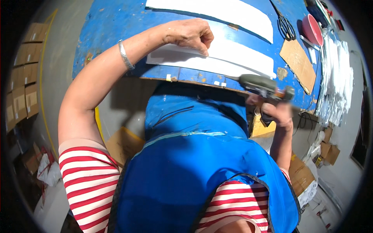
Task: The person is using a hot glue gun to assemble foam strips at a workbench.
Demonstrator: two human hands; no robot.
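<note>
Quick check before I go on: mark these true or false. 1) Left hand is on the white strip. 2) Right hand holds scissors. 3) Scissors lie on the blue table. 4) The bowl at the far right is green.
1) True: the left hand presses on the white strip.
2) False: the right hand grips a glue gun.
3) True: the scissors lie on the blue table.
4) False: the bowl is pink-red.

Blue worn table (112,23): white strips (217,58), cardboard piece (298,64), scissors (286,27), pink bowl (312,29).
</note>
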